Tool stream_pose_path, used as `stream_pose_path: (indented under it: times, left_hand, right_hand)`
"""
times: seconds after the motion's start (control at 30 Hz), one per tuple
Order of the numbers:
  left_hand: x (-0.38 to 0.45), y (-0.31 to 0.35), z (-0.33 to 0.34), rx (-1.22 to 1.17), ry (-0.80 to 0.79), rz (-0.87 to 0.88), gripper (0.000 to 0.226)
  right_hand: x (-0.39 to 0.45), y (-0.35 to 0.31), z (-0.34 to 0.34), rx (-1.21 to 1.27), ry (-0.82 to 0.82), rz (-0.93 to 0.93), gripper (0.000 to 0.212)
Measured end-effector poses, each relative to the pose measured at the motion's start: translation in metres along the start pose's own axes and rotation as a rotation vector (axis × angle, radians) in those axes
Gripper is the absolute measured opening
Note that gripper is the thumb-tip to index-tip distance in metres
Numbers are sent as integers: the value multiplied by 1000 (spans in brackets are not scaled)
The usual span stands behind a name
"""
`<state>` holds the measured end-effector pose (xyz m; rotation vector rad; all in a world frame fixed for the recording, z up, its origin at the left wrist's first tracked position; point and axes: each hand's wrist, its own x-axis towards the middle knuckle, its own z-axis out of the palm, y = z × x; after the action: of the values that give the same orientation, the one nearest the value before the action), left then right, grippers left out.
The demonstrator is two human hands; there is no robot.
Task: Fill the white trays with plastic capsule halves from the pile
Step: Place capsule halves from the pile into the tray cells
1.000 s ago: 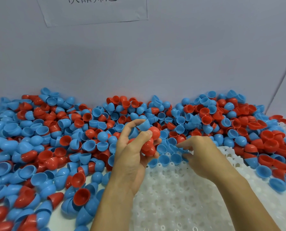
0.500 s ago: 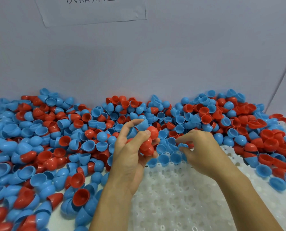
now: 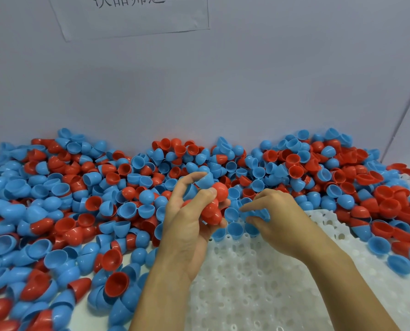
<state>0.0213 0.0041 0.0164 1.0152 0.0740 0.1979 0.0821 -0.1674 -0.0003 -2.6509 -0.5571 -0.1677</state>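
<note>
Capsule halves [image 3: 63,199] lie heaped along the wall — barely one blue row sits in our white tray [image 3: 258,283]. Our left hand [image 3: 189,225] cradles several red and blue halves; our right hand [image 3: 273,218] pinches a blue one at that row — nearly every socket is unfilled.

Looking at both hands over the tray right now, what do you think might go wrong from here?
The left hand grips several red halves and a blue half at once; one may slip. The right hand pinches a blue half at the white tray edge, where the crowding pile may spill into open sockets.
</note>
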Motion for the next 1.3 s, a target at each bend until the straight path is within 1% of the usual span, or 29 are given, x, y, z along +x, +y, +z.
stream_pose_path:
  times: [0.1, 0.17, 0.2, 0.27, 0.33, 0.4, 0.5, 0.63, 0.73, 0.8, 0.9, 1.03, 1.13, 1.17, 1.23, 1.3]
  left_hand:
    - [0, -1, -1, 8, -8, 2, 35]
    - [1, -2, -2, 22, -18, -2, 38]
    - [1, -2, -2, 44, -24, -1, 41]
    - [0, -4, -2, 128, -33, 29, 44]
    - [0, -6, 0, 262, -65, 110, 35]
    - [0, -10, 0, 391, -102, 178, 35]
    - [0, -14, -1, 461, -140, 180, 45]
    - [2, -17, -2, 458, -163, 174, 52]
    - [3, -17, -1, 411, -120, 136, 62]
    - [3, -17, 0, 359, -81, 102, 64]
    - [4, -13, 2, 266, -23, 49, 56]
    - [4, -10, 0, 153, 46, -35, 30]
    - [4, -9, -1, 145, 65, -45, 24]
    - [5, -9, -1, 151, 64, -40, 22]
    - [4, -9, 0, 163, 55, -40, 21]
    - [4, -10, 1, 167, 59, -41, 19]
  right_hand:
    - [1, -6, -10, 87, 109, -38, 28]
    - [1, -16, -19, 261, 184, -50, 26]
    - [1, -22, -24, 361, 196, -56, 25]
    - [-1, -36, -31, 560, 162, -79, 20]
    - [-3, -48, -34, 697, 100, -88, 18]
    - [-4, -54, -29, 679, 116, -70, 19]
    - [-2, -56, -24, 603, 212, -18, 14]
    - [-1, -52, -25, 564, 229, -26, 15]
    - [-1, -50, -25, 518, 249, -27, 15]
    - [-1, -48, -26, 537, 270, -15, 13]
    - [-1, -47, -28, 567, 286, 1, 12]
    - [-1, -46, -28, 572, 231, -16, 12]
    - [-3, -46, -31, 580, 205, -56, 9]
    - [-4, -46, -32, 580, 199, -77, 11]
    - [-4, -46, -31, 568, 211, -101, 23]
    - [-3, -45, -29, 537, 219, -90, 42]
